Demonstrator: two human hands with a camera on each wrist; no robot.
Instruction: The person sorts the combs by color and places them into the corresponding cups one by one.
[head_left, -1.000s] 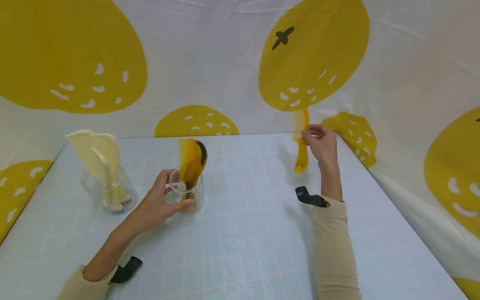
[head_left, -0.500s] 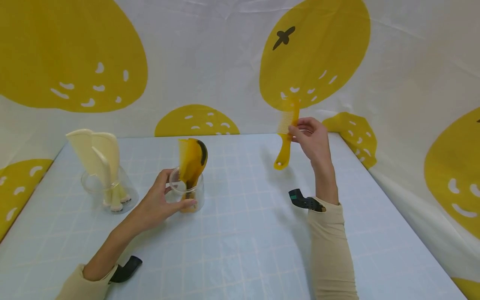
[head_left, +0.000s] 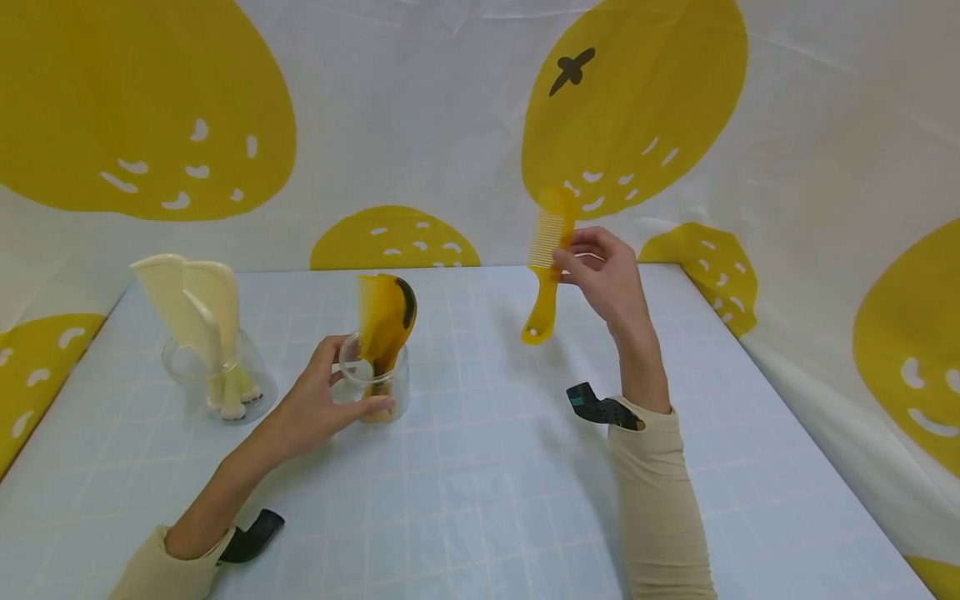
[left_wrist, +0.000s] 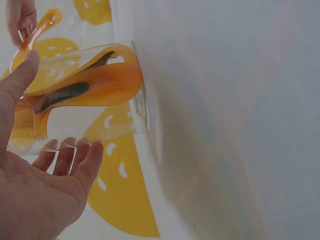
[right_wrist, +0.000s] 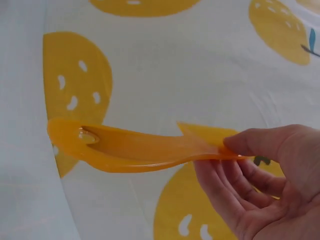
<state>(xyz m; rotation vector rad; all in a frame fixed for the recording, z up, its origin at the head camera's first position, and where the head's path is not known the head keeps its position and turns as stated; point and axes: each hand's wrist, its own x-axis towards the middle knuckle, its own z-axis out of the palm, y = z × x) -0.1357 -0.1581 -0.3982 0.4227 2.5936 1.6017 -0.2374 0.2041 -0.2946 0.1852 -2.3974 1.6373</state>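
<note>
My right hand [head_left: 606, 271] pinches a yellow-orange comb [head_left: 546, 304] between thumb and fingers. The comb is held upright above the table, its handle with the hole pointing down and its teeth facing left. My left hand [head_left: 330, 400] grips a clear glass jar [head_left: 400, 392] standing on the table, thumb on one side and fingers round the other. Inside that jar stand amber combs with dark patches [head_left: 390, 321], handles down; the left wrist view shows their glossy handles [left_wrist: 110, 82] through the glass. In the right wrist view the held comb's handle [right_wrist: 130, 147] points left.
Another clear jar [head_left: 258, 383] stands at the left, holding several cream combs [head_left: 213, 308] with their heads sticking out above the rim. A pale blue checked cloth [head_left: 465, 492] covers the table. Behind it hangs a white curtain [head_left: 420, 100] with yellow fruit prints.
My right hand has moved left with the yellow comb, closer to the jar, and the comb has tilted a little. My left hand and both jars have stayed in place.
</note>
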